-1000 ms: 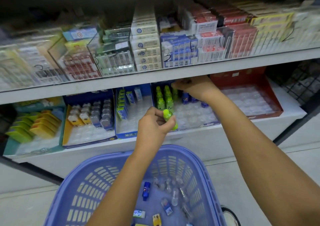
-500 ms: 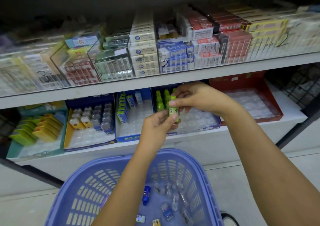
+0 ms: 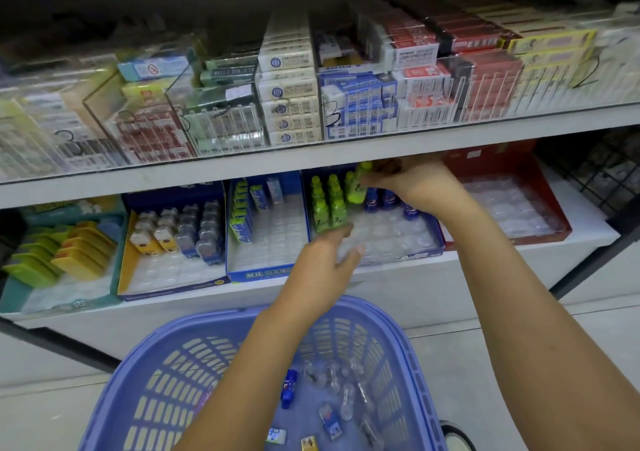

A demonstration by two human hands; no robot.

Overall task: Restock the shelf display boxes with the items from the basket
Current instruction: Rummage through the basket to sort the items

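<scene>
on the lower shelf, inside the blue cardboard display box [image 3: 429, 248] near the middle, the right hand [image 3: 419, 187] holds a small lime-green plastic bottle [image 3: 356, 191]. its fingers [image 3: 377, 182] are clamped round the bottle's upper half. the bottle stands nearly upright, long axis vertical, cap end pointing up toward the underside of the upper shelf [image 3: 311, 165] and leaning slightly right. it is at the back of the box, just right of the two rows of matching green bottles [image 3: 327, 204] and just left of the dark blue bottles [image 3: 381, 197].

the left hand [image 3: 322, 263] hangs over the front of the same box with its fingers loosely apart and nothing in them. whether it touches the clear moulded tray [image 3: 391, 234] cannot be told.

the lilac-blue slotted plastic basket [image 3: 407, 350] below holds one small blue bottle [image 3: 289, 385], some clear plastic pieces [image 3: 346, 395] and a few small packets, all lying flat. to the right stands a red cardboard display box [image 3: 562, 223] with a clear tray. to the left are a blue box of green-and-blue packs [image 3: 242, 216], a yellow-sided box of small capped items [image 3: 180, 232] and a teal box of yellow and green flat pieces [image 3: 62, 258].

the white lower shelf [image 3: 502, 260] carries them all. the upper shelf holds clear dividers full of boxed packs. the floor [image 3: 52, 385] is pale grey.
</scene>
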